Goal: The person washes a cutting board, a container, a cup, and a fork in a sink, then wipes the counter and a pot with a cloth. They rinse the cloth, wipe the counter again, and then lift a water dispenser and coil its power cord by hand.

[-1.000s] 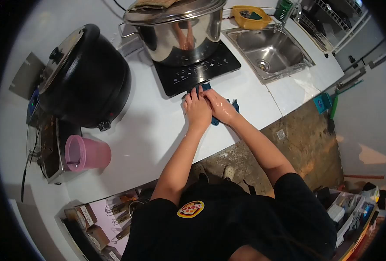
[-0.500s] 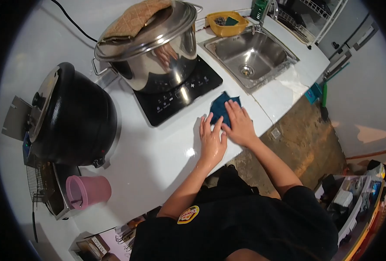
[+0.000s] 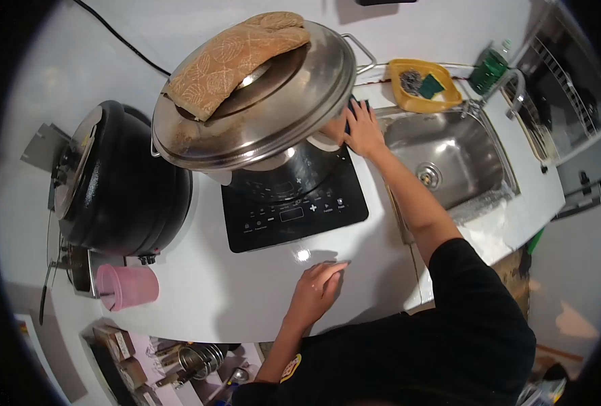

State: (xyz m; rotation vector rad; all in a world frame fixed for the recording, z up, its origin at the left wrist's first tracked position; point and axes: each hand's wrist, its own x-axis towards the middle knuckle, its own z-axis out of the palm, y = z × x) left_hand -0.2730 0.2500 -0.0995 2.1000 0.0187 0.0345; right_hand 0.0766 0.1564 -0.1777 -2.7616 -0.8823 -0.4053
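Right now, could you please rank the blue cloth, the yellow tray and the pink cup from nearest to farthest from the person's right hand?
1. Blue cloth: under the fingers of the right hand, beside the steel pot.
2. Yellow tray: just behind the sink.
3. Pink cup: far off at the counter's left end.

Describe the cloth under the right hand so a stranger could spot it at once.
Find the big steel pot on the black cooktop, then the sink to its right. In the gap between them, under the right hand, a dark blue cloth peeks out; unlike the tan mitt on the lid, it is mostly covered.
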